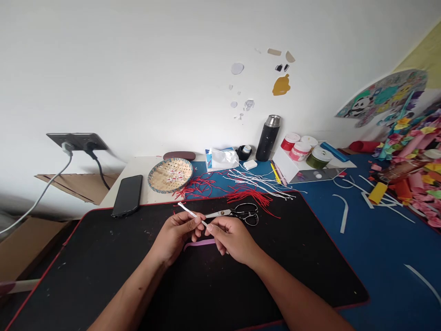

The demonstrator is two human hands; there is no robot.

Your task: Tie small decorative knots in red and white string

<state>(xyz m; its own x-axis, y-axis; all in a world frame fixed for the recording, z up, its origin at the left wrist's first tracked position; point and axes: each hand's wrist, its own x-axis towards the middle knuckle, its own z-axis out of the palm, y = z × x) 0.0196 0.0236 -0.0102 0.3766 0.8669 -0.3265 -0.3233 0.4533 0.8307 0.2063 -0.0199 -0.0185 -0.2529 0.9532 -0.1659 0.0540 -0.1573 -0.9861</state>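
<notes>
Between my two hands is a thin white strip [187,210], perhaps paper, slanting up to the left with its free end above my left fingers. My left hand [181,232] pinches it along its middle. At its lower end, my right hand [232,239] closes thumb and fingers on it. A purple strip [200,243] lies on the black mat [113,266] just under my hands; its right end is hidden by my right hand. Just beyond my fingers lie scissors [237,213] with black handles, blades pointing left and partly covered by my left hand.
Red cords [250,195] and white cords [262,181] lie behind the scissors. Further back are a woven basket [168,174], a tissue box [222,158], a dark flask [268,140] and several paint jars [319,157]. A phone [127,195] lies left; paper strips [344,214] lie right.
</notes>
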